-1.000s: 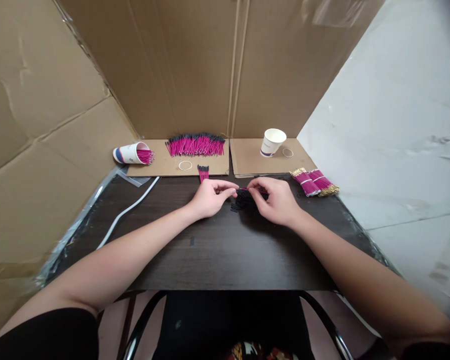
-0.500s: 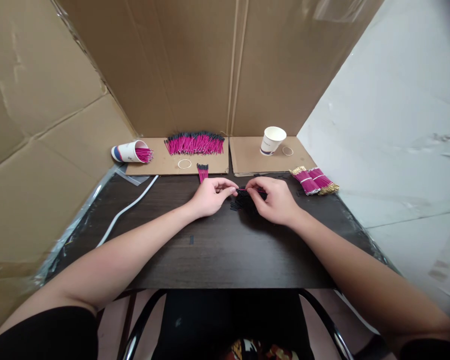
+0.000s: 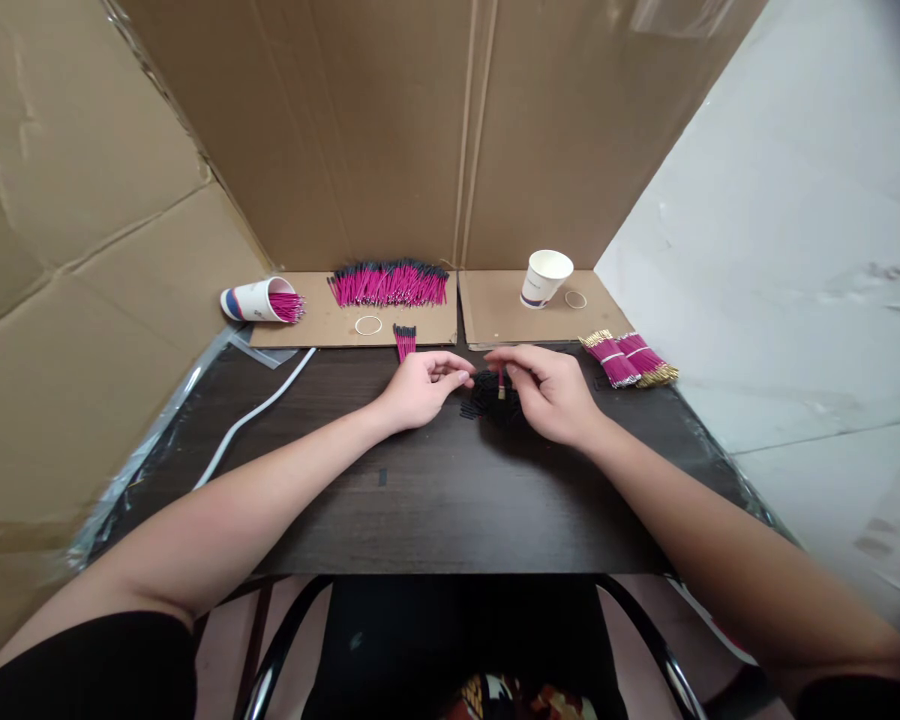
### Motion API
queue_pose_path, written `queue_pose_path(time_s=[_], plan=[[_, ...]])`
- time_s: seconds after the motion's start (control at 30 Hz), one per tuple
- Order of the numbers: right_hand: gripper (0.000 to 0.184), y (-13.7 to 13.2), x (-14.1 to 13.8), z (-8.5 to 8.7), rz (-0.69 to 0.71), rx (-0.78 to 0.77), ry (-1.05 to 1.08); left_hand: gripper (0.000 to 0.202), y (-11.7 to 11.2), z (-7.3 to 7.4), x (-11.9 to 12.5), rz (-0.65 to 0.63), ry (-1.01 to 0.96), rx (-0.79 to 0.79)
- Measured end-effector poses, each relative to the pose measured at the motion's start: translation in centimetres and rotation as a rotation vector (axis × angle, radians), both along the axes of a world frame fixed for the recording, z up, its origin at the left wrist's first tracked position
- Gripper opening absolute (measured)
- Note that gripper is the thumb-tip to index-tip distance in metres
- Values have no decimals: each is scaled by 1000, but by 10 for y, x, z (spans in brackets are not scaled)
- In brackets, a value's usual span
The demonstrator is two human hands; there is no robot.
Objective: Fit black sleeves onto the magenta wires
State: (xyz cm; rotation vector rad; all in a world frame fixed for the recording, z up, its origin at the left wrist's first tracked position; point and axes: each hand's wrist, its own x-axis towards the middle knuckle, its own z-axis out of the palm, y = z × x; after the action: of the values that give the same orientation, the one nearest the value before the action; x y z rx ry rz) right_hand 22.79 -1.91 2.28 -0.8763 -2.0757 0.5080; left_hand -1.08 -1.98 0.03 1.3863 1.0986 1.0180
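At the middle of the table lies a pile of small black sleeves (image 3: 487,402), with both hands at its far edge. My right hand (image 3: 551,393) pinches a short pink wire (image 3: 501,381) between thumb and fingers, its gold terminal end pointing toward me. To its left, my left hand (image 3: 422,390) is closed, thumb against fingertip. Whatever it may hold is too small or hidden to make out. Just beyond that hand lies a small bunch of pink wires with black ends (image 3: 405,341).
Many black-ended pink wires (image 3: 390,285) lie on the left cardboard sheet (image 3: 307,335), near a tipped paper cup (image 3: 251,303) of wires and a rubber band (image 3: 368,325). A paper cup (image 3: 546,280) stands at right, beyond banded wire bundles (image 3: 630,360). A white cable (image 3: 255,415) runs at left.
The pink wire in my right hand has turned from lying sideways between both hands to pointing toward me. The right fingers have shifted slightly; my left hand has hardly moved.
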Motion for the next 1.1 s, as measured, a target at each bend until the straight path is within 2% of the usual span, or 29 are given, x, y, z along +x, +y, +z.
queue_pose_path(time_s=[0.17, 0.33, 0.5, 0.83, 1.1], plan=[[20, -1, 0, -2, -33, 9, -62, 12, 0, -3, -1, 10, -24, -5], [21, 0, 3, 3, -29, 12, -110, 18, 2, -6, -2, 17, -46, 1], [17, 2, 6, 2, -61, 84, -152, 22, 2, -4, -2, 37, -43, -46], [19, 1, 5, 0, -129, -8, 28, 19, 0, 2, 0, 38, -91, -74], [17, 2, 7, 0, -147, 24, -12, 22, 0, 2, 0, 31, -90, -71]])
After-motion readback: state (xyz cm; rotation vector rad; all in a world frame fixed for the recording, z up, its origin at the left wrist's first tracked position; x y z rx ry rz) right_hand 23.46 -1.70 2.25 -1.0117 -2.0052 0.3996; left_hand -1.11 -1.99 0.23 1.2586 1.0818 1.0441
